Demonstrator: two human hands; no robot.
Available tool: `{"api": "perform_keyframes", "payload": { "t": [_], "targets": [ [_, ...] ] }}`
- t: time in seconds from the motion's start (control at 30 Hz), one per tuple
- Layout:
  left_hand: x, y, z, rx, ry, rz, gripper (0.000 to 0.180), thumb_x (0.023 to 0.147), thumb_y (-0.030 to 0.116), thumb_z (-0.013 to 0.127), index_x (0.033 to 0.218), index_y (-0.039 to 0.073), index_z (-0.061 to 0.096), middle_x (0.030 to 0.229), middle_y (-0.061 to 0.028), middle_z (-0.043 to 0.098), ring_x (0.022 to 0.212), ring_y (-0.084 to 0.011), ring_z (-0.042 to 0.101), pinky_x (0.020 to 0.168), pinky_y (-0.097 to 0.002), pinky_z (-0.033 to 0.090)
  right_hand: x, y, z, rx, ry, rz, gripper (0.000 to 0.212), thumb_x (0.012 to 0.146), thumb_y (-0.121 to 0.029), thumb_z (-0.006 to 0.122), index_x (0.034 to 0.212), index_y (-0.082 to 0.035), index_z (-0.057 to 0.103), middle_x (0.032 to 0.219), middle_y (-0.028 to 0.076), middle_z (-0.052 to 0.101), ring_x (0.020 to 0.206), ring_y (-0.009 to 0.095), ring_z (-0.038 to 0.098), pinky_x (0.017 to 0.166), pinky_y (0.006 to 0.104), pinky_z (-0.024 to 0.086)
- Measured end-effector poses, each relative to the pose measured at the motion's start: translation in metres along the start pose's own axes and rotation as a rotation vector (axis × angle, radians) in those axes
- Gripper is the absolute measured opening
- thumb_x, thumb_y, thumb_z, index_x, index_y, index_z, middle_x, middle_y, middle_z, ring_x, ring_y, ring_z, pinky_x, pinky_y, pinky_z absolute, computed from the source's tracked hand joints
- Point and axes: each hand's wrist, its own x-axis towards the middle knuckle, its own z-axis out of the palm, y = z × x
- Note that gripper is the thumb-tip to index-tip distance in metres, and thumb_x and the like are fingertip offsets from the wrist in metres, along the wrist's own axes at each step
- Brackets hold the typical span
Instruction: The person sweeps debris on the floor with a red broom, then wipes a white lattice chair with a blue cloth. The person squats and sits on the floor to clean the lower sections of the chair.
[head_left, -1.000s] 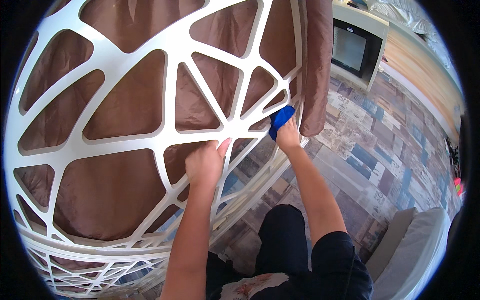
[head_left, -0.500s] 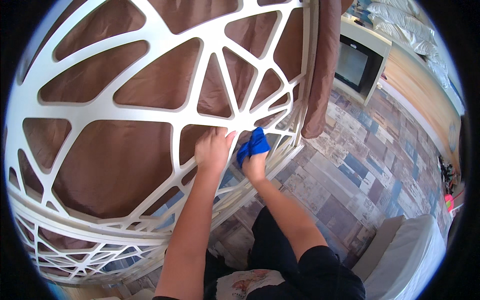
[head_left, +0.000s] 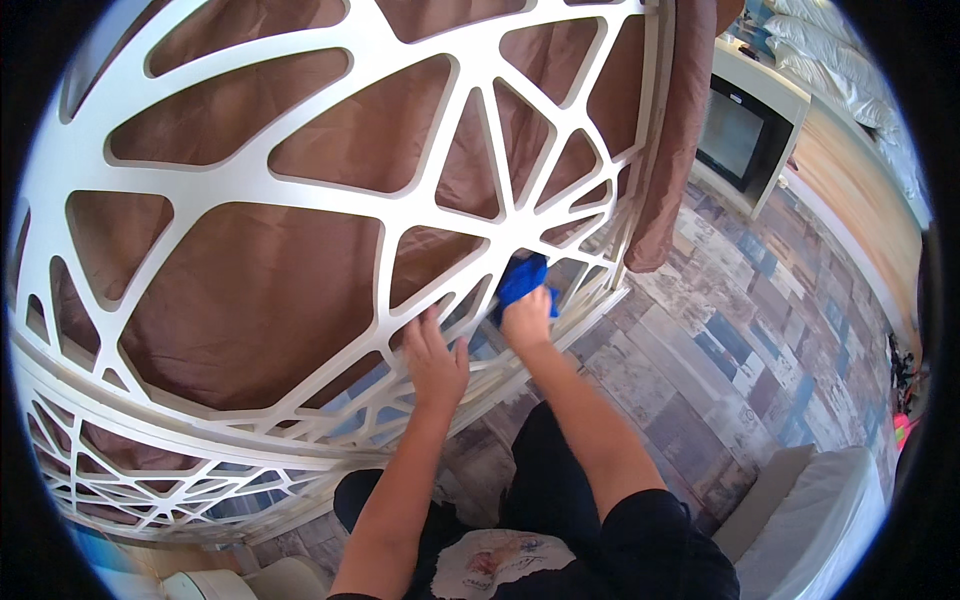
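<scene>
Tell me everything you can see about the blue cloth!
The cloth is bright blue with darker, shadowy folds. It looks like soft, thin fabric, all bunched up rather than spread flat. The right hand grips it, with some cloth showing above the fingers and a bit poking out to their right. It is up at the white screen, just below the spot where many bars meet. I can't tell whether it is wet, or its full shape, because the hand hides part of it.

Bedroom, by appearance: white pillows (head_left: 812, 66), piled, two o'clock; cabinet (head_left: 765, 80) with black glass-fronted unit (head_left: 735, 130), two o'clock; brown curtain (head_left: 250, 300) behind decorative white lattice (head_left: 225, 184), ten o'clock; patchwork-plank floor (head_left: 760, 320), three o'clock.
</scene>
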Motion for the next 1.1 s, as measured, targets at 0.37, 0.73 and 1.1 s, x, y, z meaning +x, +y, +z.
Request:
{"api": "perform_keyframes", "payload": {
  "t": [0.37, 0.73, 1.1],
  "targets": [
    [0.001, 0.001, 0.012, 0.083, -0.002, -0.061, 0.075, 0.083, 0.031, 0.068, 0.141, -0.004, 0.034, 0.133, -0.0255, 0.043, 0.119, -0.0433, 0.042, 0.104, -0.0528, 0.030, 0.007, 0.048, 0.013, 0.178, 0.520, -0.192, 0.045, 0.080, -0.007, 0.059, 0.124, -0.003, 0.058, 0.132, 0.020, 0.050, 0.125, 0.039, 0.044, 0.107, 0.0471, 0.034],
    [0.003, -0.007, -0.007, -0.108, -0.131, -0.048, 0.075, 0.088, 0.032, 0.064, 0.144, -0.006, 0.031, 0.140, -0.0272, 0.040, 0.129, -0.0427, 0.038, 0.109, -0.0519, 0.028, -0.036, -0.018, -0.027, 0.777, 0.574, -0.240, 0.061, 0.067, 0.012, 0.058, 0.126, 0.003, 0.049, 0.119, 0.024, 0.055, 0.113, 0.047, 0.048, 0.101, 0.0504, 0.038],
    [-0.078, -0.036, -0.051, -0.161, 0.171, -0.016, 0.041, 0.088, 0.015, 0.060, 0.125, -0.001, 0.052, 0.133, -0.0223, 0.049, 0.132, -0.0387, 0.039, 0.109, -0.0521, 0.027, -0.023, -0.049, 0.025, 0.550, 0.671, -0.180, 0.054, 0.079, -0.006, 0.065, 0.128, 0.005, 0.045, 0.129, 0.028, 0.045, 0.122, 0.051, 0.039, 0.104, 0.0535, 0.032]
  ]
}}
